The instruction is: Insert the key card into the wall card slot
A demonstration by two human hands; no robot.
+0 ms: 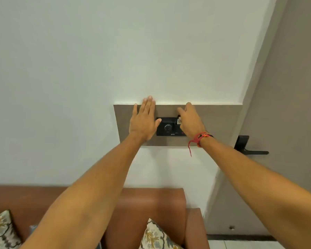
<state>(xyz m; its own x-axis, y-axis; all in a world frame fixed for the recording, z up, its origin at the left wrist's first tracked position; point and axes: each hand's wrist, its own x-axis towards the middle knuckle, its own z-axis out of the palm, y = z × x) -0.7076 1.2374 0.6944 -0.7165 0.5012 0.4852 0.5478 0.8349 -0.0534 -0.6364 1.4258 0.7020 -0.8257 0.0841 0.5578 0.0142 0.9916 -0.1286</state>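
left hand (pixel 144 121) flat, empty | right hand (pixel 190 121) – grip unclear, hides card slot

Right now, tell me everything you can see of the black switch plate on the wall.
The black rectangular switch plate sits flush in a grey-brown wall panel. It looks like glossy plastic, with a round dial at centre. The left hand lies flat beside it, thumb touching its left edge; the right hand covers its right end.
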